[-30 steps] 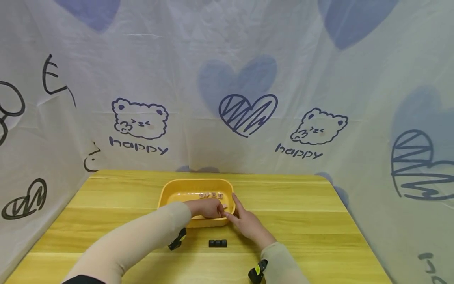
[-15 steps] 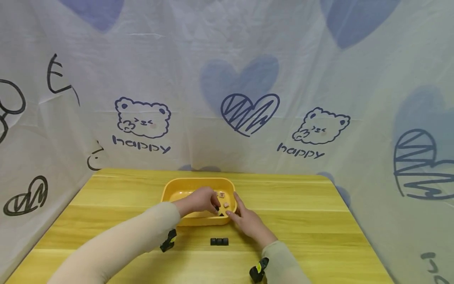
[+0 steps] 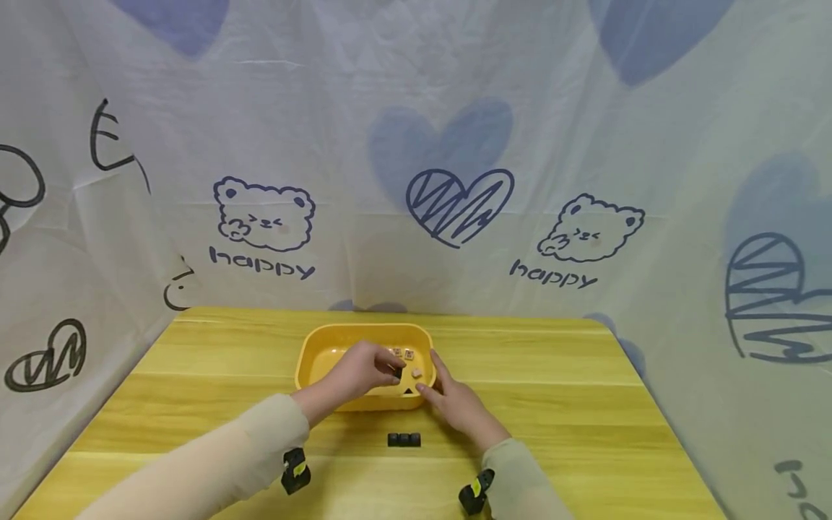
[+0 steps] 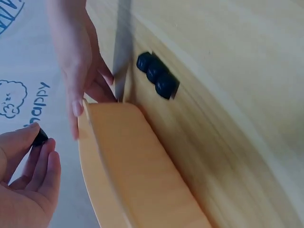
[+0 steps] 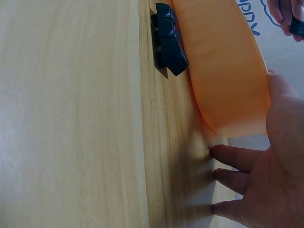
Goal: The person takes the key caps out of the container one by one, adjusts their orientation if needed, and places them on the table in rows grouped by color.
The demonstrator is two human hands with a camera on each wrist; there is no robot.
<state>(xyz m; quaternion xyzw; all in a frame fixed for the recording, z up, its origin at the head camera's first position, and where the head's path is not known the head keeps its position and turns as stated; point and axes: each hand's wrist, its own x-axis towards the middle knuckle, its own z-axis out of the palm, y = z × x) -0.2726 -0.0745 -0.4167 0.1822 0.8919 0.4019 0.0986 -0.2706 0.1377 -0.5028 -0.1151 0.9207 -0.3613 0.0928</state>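
My left hand (image 3: 360, 367) is raised over the yellow tray (image 3: 318, 334), pinching a small black keycap (image 4: 41, 138) between thumb and fingers. Inside the tray lie small pinkish keycaps (image 3: 409, 354), some hidden behind that hand. Another dark piece (image 3: 408, 391) shows near the tray's front right corner, mostly covered by the rim. My right hand (image 3: 461, 406) rests at the tray's right end, thumb touching the rim and the other fingers extended outside the wall. In front of the tray, three black keycaps (image 3: 404, 440) stand side by side in a row on the table.
The wood-grain table (image 3: 533, 404) extends on both sides of the tray. Behind it hangs a pale curtain (image 3: 364, 253) printed with hearts and bears. Each wrist carries a black camera (image 3: 295, 471) on a strap.
My left hand has lifted from the tray's bottom and drawn back to the left, with a black keycap now visible in its fingers. The right hand stays at the tray's end.
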